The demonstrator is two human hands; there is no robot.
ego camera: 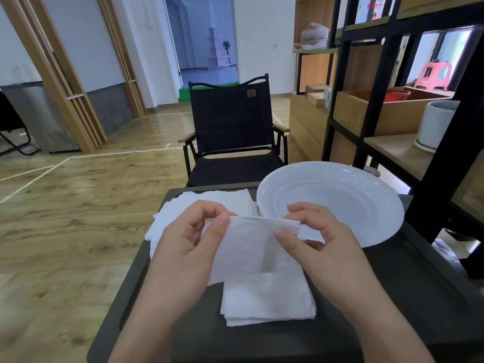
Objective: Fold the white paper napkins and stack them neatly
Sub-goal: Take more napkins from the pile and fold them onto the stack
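I hold one white paper napkin up over the dark table. My left hand pinches its upper left corner between thumb and fingers. My right hand pinches its upper right corner the same way. The sheet hangs down and partly covers a small stack of folded napkins lying flat near the table's middle. A loose pile of unfolded napkins lies at the far left of the table, partly hidden behind my left hand.
A large white plate sits at the table's far right. A black folding chair stands just beyond the table. Black-framed wooden shelving rises close on the right. Wooden floor lies to the left.
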